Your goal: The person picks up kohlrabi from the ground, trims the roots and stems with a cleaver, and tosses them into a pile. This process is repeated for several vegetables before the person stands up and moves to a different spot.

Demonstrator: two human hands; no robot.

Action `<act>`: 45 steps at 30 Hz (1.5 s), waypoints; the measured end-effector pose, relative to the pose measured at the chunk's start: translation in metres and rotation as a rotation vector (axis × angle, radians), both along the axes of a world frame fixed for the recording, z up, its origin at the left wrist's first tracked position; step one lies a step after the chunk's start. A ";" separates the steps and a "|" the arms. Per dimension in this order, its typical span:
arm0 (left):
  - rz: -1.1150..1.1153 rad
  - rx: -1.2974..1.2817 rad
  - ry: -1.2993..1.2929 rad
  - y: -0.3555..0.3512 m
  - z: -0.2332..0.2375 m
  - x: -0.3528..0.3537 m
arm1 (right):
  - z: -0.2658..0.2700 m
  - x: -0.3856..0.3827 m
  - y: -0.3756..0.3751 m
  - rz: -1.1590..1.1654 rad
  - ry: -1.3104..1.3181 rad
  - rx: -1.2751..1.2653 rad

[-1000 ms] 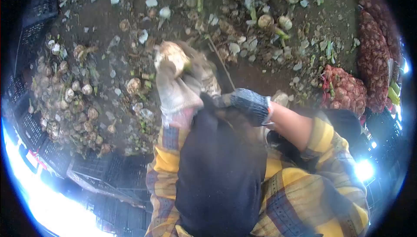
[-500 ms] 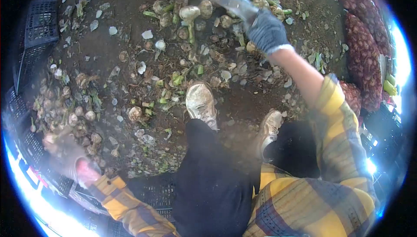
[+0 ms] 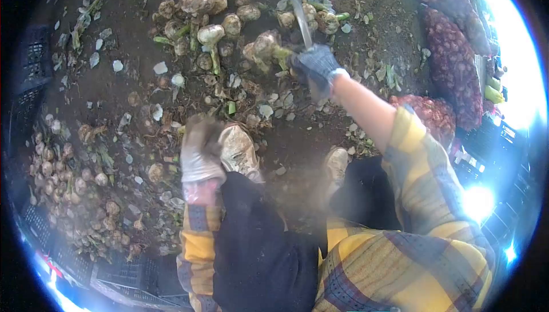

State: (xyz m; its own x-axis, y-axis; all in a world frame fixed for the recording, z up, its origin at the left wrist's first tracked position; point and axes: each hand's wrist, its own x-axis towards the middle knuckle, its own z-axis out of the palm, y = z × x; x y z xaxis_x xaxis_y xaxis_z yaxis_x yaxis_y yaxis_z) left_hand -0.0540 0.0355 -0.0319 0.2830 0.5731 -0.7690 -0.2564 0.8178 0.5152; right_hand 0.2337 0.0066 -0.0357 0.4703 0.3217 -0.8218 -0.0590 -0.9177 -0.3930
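My right hand [image 3: 317, 67], in a dark grey glove, is closed round the handle of a broad-bladed knife [image 3: 299, 14], its blade pointing away over the heap. By its fingers lies a garlic bulb [image 3: 265, 48], the green stalk reaching right up to the glove. More garlic bulbs [image 3: 211, 35] with cut stalks and roots are heaped on the soil beyond. My left hand [image 3: 201, 150], gloved and smeared by motion, is low beside my left shoe [image 3: 238, 149]; its fingers are too blurred to make out.
Trimmed garlic bulbs [image 3: 73, 180] form a pile at the left, near black plastic crates [image 3: 34, 63]. Full red mesh sacks [image 3: 454, 63] stand along the right, with a smaller sack [image 3: 426, 118] nearer me. Peelings and stalk scraps litter the soil.
My left hand has swung from the left pile in towards my left shoe. My right hand has moved left and nearer, and the knife points more directly away. The view has shifted.
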 end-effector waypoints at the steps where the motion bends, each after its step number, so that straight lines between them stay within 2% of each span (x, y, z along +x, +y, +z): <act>1: -0.067 0.008 -0.024 -0.003 -0.002 0.010 | 0.021 -0.017 -0.012 -0.155 0.140 0.037; 2: -0.126 0.010 -0.059 -0.007 -0.001 0.020 | 0.019 -0.028 -0.036 -0.258 0.307 0.076; 3: -0.177 0.013 -0.094 -0.012 0.002 0.028 | 0.016 -0.047 -0.051 -0.321 0.447 0.331; 5: -0.221 0.003 -0.177 -0.019 0.005 0.036 | 0.023 -0.073 -0.063 -0.414 0.811 0.198; 7: -0.182 -0.149 -0.411 -0.018 0.005 0.032 | 0.046 -0.097 -0.066 -0.358 0.884 0.180; 8: -0.176 -0.115 -0.376 -0.020 0.003 0.028 | 0.036 -0.108 -0.073 -0.383 0.932 0.205; 11: -0.168 -0.024 -0.289 -0.027 0.003 0.022 | 0.028 -0.107 -0.077 -0.178 0.889 0.100; 15: -0.204 0.139 -0.076 -0.031 0.018 0.026 | 0.019 -0.087 -0.083 0.694 -0.073 0.096; 16: -0.236 0.227 -0.037 -0.034 0.013 0.026 | 0.020 -0.082 -0.084 0.806 -0.200 0.123; 18: -0.297 0.339 -0.015 -0.036 0.013 0.023 | 0.040 -0.080 -0.081 0.945 -0.266 0.168; 20: 0.012 -0.020 -0.485 -0.038 0.016 0.021 | 0.059 -0.079 -0.075 1.088 -0.282 0.228; 23: -0.201 0.492 -0.121 -0.051 -0.023 0.008 | 0.070 -0.083 -0.066 1.315 -0.251 0.231; 24: -0.325 0.568 0.037 -0.046 -0.027 0.009 | 0.074 -0.086 -0.060 1.396 -0.247 0.168; 26: -0.425 0.662 0.150 -0.045 -0.026 0.006 | 0.079 -0.091 -0.052 1.411 -0.209 0.160; 37: -0.532 0.763 0.182 -0.047 -0.005 -0.003 | 0.072 -0.090 -0.046 1.502 -0.130 0.176; 41: -0.590 0.808 0.199 -0.046 -0.002 -0.001 | 0.062 -0.080 -0.046 1.464 -0.084 0.071; 43: -0.604 0.799 0.185 -0.044 0.002 0.001 | 0.053 -0.074 -0.047 1.511 -0.116 0.088; 44: -0.557 0.634 0.097 -0.043 0.007 0.005 | 0.048 -0.072 -0.049 1.519 -0.120 0.064; 45: -0.608 0.643 0.138 -0.045 0.006 0.005 | 0.047 -0.072 -0.052 1.519 -0.119 0.035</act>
State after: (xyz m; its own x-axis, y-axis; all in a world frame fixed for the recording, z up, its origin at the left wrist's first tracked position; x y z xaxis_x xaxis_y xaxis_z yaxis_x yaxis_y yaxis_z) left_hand -0.0492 -0.0096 -0.0263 0.6069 0.6866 -0.4003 0.2251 0.3346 0.9151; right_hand 0.1613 -0.0457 0.0117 -0.2522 0.5640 -0.7863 0.9347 -0.0685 -0.3489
